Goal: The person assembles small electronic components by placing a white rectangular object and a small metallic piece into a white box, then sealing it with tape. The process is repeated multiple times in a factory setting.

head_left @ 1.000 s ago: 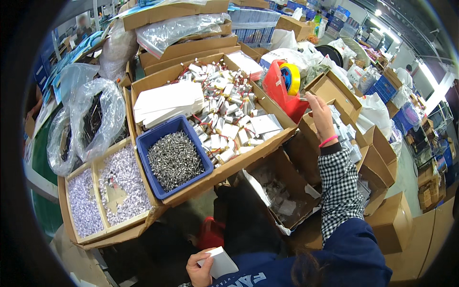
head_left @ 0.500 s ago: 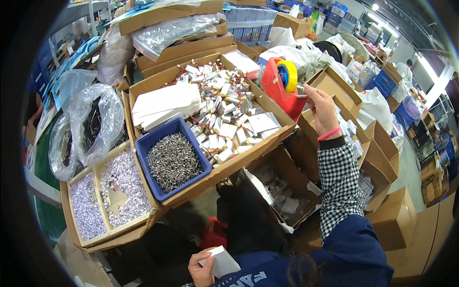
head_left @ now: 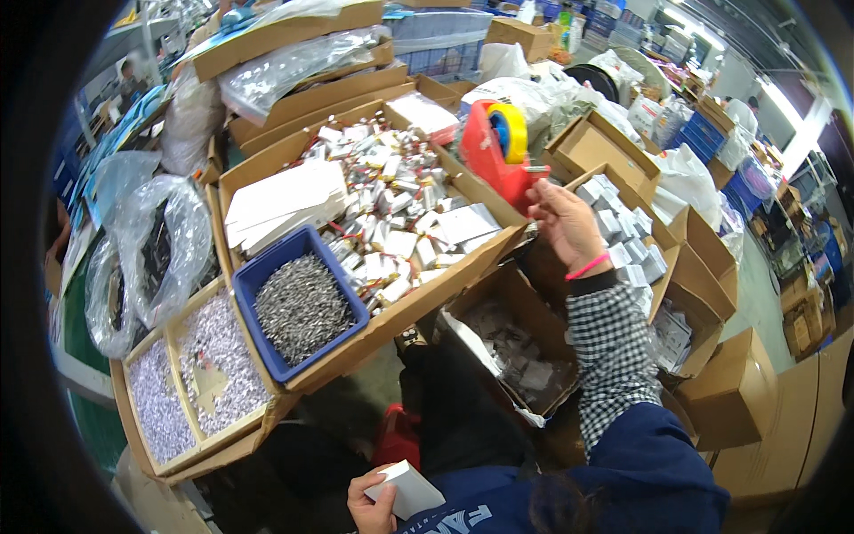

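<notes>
Down low, the left hand (head_left: 372, 505) wraps its fingers around a small white box (head_left: 405, 489), close to the body. The right hand (head_left: 567, 222) reaches far out, fingers bent, touching the red tape dispenser (head_left: 492, 153) by the big cardboard tray (head_left: 427, 294).

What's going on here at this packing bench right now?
A person holds a small white box in the left hand near their lap, while the right hand reaches up to the red tape dispenser at its cutter end. Open cardboard cartons of small parts surround them, with a blue bin of metal pieces.
</notes>
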{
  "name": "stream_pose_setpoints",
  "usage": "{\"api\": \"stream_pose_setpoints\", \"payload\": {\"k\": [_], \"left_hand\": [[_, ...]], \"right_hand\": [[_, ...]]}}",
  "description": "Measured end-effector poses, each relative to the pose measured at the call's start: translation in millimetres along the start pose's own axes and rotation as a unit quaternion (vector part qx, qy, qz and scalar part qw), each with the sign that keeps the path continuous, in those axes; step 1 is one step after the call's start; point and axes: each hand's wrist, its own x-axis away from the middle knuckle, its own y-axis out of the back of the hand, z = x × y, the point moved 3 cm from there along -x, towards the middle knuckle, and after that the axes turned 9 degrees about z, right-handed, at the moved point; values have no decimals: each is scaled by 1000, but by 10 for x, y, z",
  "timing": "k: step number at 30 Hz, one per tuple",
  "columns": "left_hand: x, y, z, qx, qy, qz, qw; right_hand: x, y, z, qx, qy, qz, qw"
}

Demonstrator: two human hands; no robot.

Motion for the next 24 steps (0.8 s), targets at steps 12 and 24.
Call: {"api": "stream_pose_setpoints", "payload": {"k": [12,24], "left_hand": [[9,269,142,-63,56,89,992],[116,-112,-279,-69,16,-20,997]], "right_hand": [[-68,-182,-299,-156,86,-43,983],[440,-165,-353,-163,163,29,973]]}}
